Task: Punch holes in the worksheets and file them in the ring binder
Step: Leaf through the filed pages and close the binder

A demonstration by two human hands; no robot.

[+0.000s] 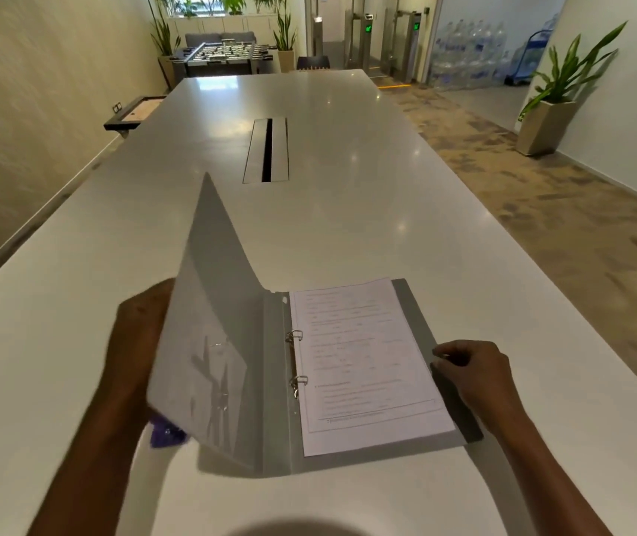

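A grey ring binder (274,381) lies open on the white table (348,210) in front of me. A stack of printed worksheets (367,365) sits on its right half, threaded on two closed metal rings (297,357). The binder's front cover (208,342) is raised and tilted. My left hand (142,330) grips that cover from behind at its left edge. At the right edge of the back cover rests my right hand (471,365), fingers curled on the binder's rim. A purple hole punch (166,433) peeks out under the raised cover; most of it is hidden.
A cable slot (267,150) is set into the table's middle. A dark tray (133,114) sits by the far left table edge. Potted plants (553,106), a football table (224,54) and stacked water bottles (471,52) stand beyond the table.
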